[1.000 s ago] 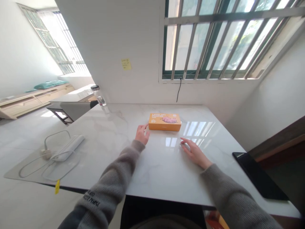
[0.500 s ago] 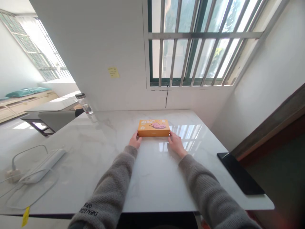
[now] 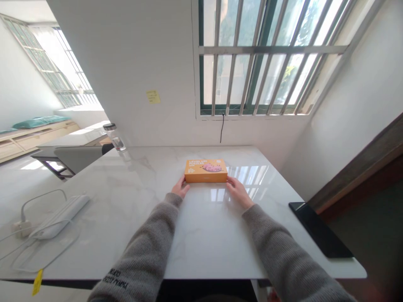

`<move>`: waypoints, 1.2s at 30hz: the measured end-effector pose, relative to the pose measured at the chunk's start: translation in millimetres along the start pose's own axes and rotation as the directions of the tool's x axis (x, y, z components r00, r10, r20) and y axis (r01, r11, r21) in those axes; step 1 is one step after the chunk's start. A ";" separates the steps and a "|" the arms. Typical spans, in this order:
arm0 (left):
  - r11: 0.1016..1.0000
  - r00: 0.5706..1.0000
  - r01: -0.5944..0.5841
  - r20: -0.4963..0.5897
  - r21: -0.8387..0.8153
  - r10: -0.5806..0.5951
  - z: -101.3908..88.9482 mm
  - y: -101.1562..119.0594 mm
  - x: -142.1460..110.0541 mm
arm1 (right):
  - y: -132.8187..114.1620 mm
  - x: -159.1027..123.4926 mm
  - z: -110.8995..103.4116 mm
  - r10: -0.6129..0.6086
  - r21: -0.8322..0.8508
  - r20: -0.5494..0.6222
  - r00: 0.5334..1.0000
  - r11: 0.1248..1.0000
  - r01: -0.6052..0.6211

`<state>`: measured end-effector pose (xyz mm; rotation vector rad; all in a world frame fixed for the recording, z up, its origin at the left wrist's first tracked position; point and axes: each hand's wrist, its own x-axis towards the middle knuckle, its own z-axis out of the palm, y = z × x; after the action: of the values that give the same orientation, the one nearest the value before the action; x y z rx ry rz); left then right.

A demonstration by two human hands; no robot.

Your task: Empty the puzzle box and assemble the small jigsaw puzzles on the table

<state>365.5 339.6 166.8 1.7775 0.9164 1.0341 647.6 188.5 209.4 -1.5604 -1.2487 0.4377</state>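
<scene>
An orange puzzle box [image 3: 206, 171] lies flat on the white marbled table, its long side facing me. Its lid carries white "PUZZLES" lettering and a pink picture. At the box's left end is my left hand [image 3: 180, 187], fingers curled against the side and thumb near the front corner. My right hand [image 3: 238, 191] holds the opposite end, with its fingertips at the right front corner. The far fingers of both hands are partly hidden by the box and by the hands themselves.
On the left of the table [image 3: 132, 235] lie a white power strip [image 3: 61, 218] and loose cables. A clear bottle [image 3: 115, 137] stands at the far left corner. A black tablet-like slab [image 3: 319, 230] rests by the right edge. Behind are a wall and a barred window.
The whole view has shifted slightly, so everything appears a little further right. The box and both hands keep nearly the same places on the table.
</scene>
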 end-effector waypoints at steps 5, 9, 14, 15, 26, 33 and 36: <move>0.999 0.999 -0.031 -0.023 -0.023 0.030 -0.7 -3.9 -5.7 | -2.8 -7.6 2.0 0.023 0.025 -0.053 0.998 0.999 -0.022; 0.999 0.996 -0.042 -0.077 0.021 0.044 1.3 0.9 -10.6 | -5.9 -11.2 5.1 0.026 0.013 -0.077 0.997 1.000 -0.025; 0.998 0.993 -0.040 -0.112 0.041 0.044 3.2 11.5 -16.7 | -10.1 -10.6 4.7 0.043 -0.020 -0.113 0.993 0.999 -0.045; 0.999 0.993 -0.037 -0.115 0.032 0.041 3.4 13.4 -17.8 | -10.8 -9.5 4.1 0.046 -0.028 -0.121 0.992 0.998 -0.050; 0.999 0.989 0.049 -0.140 -0.013 -0.050 -2.1 32.4 -22.6 | -11.0 4.6 -3.7 0.072 -0.105 -0.167 0.983 0.990 -0.091; 0.993 0.985 -0.114 -0.132 0.020 0.115 2.7 52.2 -27.9 | -19.9 -3.8 -13.4 0.070 -0.024 -0.113 0.991 0.997 -0.073; 0.964 0.961 -0.226 -0.126 0.142 0.244 1.1 62.2 -31.3 | -24.0 -5.6 -15.2 0.109 0.035 -0.065 0.992 0.994 -0.107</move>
<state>364.8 289.3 215.0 1.9745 0.8883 1.2942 645.5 174.2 234.5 -1.6078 -1.1050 0.4685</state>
